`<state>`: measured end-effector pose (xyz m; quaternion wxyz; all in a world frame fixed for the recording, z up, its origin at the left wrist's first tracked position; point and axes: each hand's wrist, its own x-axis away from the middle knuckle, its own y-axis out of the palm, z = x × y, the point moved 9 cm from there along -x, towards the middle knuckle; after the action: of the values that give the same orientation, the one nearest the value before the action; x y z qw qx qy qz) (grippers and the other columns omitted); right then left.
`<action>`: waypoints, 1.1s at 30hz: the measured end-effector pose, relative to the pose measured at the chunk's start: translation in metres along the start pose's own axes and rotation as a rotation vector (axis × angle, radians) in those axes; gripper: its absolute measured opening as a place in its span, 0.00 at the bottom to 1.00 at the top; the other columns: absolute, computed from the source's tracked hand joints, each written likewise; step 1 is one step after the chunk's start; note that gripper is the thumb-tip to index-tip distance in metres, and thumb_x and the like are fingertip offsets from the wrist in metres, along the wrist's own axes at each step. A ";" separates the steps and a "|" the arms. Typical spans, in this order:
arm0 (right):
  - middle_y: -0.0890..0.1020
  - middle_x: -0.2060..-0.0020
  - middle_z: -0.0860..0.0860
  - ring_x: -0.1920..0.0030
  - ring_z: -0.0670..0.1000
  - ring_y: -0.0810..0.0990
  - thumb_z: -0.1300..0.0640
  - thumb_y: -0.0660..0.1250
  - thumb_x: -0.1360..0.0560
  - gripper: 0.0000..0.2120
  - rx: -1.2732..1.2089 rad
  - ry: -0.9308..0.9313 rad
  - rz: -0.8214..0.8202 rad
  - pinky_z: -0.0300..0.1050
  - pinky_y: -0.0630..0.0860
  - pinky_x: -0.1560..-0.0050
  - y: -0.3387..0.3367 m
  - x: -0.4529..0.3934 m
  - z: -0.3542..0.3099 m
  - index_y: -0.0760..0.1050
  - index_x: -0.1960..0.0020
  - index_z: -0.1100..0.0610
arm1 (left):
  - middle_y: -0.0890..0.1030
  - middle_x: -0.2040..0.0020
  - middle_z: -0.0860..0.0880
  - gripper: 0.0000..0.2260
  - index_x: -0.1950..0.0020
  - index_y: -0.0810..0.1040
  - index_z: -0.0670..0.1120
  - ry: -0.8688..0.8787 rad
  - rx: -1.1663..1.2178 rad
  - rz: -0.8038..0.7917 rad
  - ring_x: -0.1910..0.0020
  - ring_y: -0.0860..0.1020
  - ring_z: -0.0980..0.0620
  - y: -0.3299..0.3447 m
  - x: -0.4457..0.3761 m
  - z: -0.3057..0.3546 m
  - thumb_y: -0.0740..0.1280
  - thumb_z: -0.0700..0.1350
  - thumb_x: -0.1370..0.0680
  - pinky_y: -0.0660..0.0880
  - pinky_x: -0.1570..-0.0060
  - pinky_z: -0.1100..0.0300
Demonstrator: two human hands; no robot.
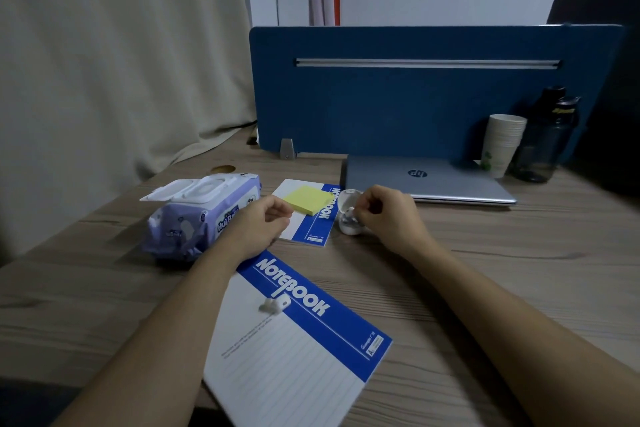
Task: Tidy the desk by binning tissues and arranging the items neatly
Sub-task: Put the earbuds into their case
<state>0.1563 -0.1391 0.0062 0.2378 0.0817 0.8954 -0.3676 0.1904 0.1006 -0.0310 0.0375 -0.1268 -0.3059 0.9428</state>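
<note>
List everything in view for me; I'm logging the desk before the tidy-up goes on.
Wet-wipes pack: one, purple, lid open, desk left.
Notebooks: two, blue and white; small behind large.
Sticky notes: one yellow pad, on small notebook.
Earbud case: one, white, open, centre.
Earbud: one, white, on large notebook.
Laptop: one, silver, closed.
Paper cups: one stack, white.
Bottle: one, dark.
Divider: one, blue.
Left hand: loosely curled, holds nothing.
Right hand: grip pinching something white at the case.

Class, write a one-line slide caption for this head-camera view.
Right hand pinches an earbud at its open case; another earbud lies on the near notebook.
</note>
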 end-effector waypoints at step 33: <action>0.81 0.54 0.41 0.51 0.41 0.78 0.45 0.69 0.26 0.12 0.008 -0.137 -0.241 0.40 0.77 0.53 0.025 0.007 -0.017 0.74 0.45 0.47 | 0.82 0.48 0.54 0.06 0.47 0.78 0.54 -0.011 0.002 -0.026 0.52 0.83 0.47 0.003 -0.002 -0.003 0.67 0.45 0.21 0.83 0.52 0.47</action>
<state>0.1520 -0.1094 -0.0018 0.2522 -0.0510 0.8789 -0.4017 0.1935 0.0996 -0.0346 0.0485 -0.1177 -0.3067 0.9433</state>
